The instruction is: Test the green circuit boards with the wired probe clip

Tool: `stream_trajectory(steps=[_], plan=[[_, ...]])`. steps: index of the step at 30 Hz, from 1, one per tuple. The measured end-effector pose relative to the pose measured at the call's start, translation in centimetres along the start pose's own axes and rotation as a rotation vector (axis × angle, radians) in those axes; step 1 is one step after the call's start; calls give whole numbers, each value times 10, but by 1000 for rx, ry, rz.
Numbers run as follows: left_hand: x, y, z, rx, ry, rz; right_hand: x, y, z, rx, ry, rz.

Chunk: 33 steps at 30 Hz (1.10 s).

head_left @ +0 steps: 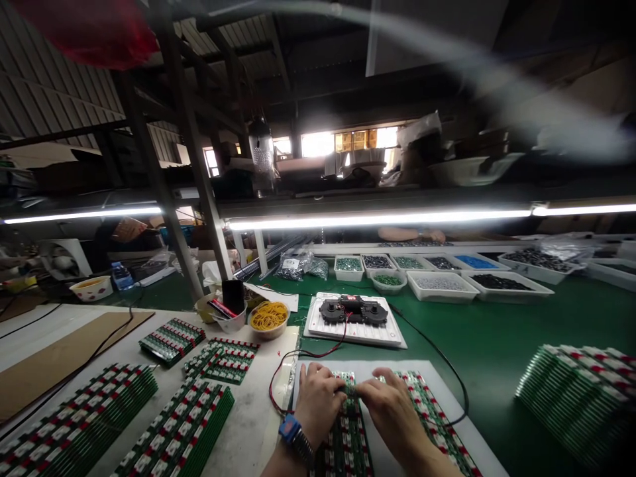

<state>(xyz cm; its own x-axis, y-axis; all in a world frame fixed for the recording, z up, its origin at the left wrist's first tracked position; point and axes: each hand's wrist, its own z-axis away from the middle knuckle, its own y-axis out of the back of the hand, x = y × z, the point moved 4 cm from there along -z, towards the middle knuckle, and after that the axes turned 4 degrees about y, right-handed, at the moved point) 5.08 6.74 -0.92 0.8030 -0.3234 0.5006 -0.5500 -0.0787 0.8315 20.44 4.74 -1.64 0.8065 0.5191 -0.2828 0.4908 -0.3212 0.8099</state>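
My left hand [320, 401], with a blue wrist strap [289, 429] below it, rests over the top part of a green circuit board panel [348, 440], its fingers bent and closed on the board. My right hand [390, 404] meets it from the right, thumb and forefinger pinched together at the same spot. Whatever is between those fingertips is too small to make out. Another panel with red and white parts [437, 424] lies to the right, partly behind the right hand and forearm. Both panels lie on a white foam sheet [422, 368].
Stacked circuit boards [179, 430] stand at left, with another tall stack [571, 397] at right. Ahead are a black device on a white tray [355, 318], a bowl of yellow rubber bands [269, 318], and trays of small components [442, 286]. A cable [460, 377] loops over the green mat.
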Motion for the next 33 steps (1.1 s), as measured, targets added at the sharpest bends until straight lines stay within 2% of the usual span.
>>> stream_trajectory(steps=[11, 16, 23, 29, 33], plan=[[-9, -9, 3, 43, -90, 68, 5, -8, 7, 58, -6, -63], [-10, -11, 1, 29, -100, 70, 9, -9, 7, 8, 4, -45], [-14, -15, 0, 8, -73, 113, 10, -8, 5, -33, 23, -35], [-16, -15, -1, -18, -81, 105, 10, -12, 7, -7, 19, -25], [-14, -15, -1, -50, -17, 98, 11, -21, 8, 28, 21, 11]])
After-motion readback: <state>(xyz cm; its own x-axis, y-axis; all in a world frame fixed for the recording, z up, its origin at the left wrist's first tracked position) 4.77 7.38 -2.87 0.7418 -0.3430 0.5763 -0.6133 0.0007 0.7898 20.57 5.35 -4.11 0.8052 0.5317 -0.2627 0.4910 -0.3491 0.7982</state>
